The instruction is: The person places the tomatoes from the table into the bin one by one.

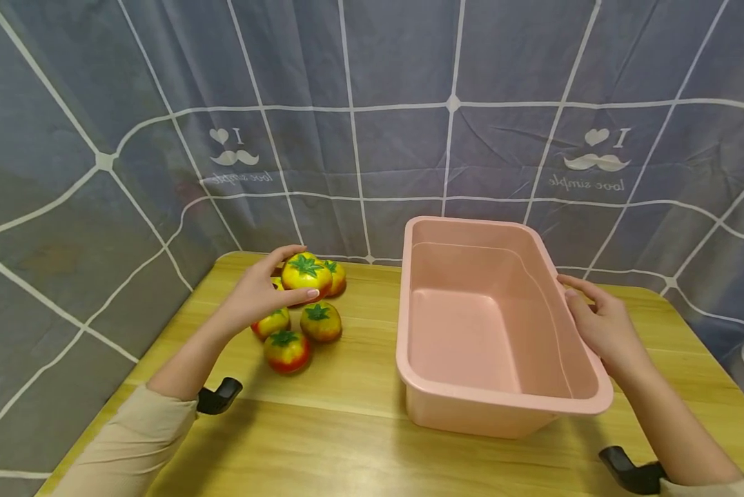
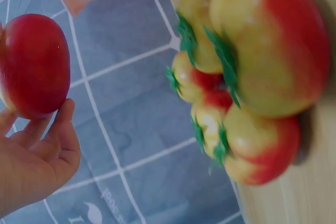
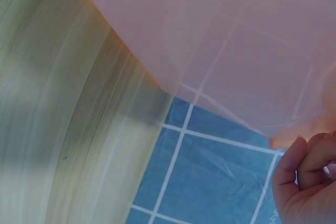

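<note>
My left hand holds a yellow-and-red tomato with a green leafy top, thumb on the near side and fingers on the far side. In the left wrist view the red underside of this tomato faces the camera, raised off the table. Below and around it sit several more tomatoes, grouped on the table's left part. At the right, my right hand grips the right rim of a deep pink plastic basin, thumb on the inner side. Nothing lies inside the basin.
Both the tomatoes and the basin stand on a wooden table. A grey-blue curtain with white grid lines hangs right behind the table and along its left side. Black wrist mounts stick out from both forearms.
</note>
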The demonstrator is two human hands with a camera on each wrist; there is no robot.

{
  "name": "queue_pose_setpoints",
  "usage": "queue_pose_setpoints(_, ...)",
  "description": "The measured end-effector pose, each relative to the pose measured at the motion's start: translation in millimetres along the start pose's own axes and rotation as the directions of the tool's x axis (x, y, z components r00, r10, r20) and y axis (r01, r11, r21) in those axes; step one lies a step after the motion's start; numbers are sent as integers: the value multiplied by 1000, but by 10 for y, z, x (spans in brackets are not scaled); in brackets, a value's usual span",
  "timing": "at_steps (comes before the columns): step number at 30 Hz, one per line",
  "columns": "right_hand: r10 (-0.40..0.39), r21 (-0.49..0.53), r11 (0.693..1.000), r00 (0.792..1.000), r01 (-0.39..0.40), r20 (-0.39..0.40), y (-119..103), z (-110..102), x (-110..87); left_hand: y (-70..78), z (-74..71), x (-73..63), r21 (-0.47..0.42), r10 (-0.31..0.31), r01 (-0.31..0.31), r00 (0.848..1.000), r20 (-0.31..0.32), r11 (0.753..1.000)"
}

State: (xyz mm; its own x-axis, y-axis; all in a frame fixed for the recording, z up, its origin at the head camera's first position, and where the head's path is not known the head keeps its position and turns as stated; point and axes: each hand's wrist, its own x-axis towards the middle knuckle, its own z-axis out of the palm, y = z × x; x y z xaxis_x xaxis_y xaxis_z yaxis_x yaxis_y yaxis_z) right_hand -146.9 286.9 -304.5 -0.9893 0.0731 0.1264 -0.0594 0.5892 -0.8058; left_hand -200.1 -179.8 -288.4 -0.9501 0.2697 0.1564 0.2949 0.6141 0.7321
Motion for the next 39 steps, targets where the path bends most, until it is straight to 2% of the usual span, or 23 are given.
queue_pose_setpoints(20,-3,-6,1000,1000,2,-26,-11,5,-40,453,352,132,-161,50,-42,998,47,986)
queue_pose_setpoints(24,1,5,1000,1000,-1,-28,-14,1,-38,534,421,145,-196,74,-60,995,67,979)
queue_pose_setpoints(30,7,14,1000,999,-6,-41,-21,1,-42,624,557,180,-225,78,-57,993,89,973)
queue_pose_setpoints(39,7,28,1000,999,-6,-37,-24,5,-35,757,744,245,-299,138,-99,984,110,949)
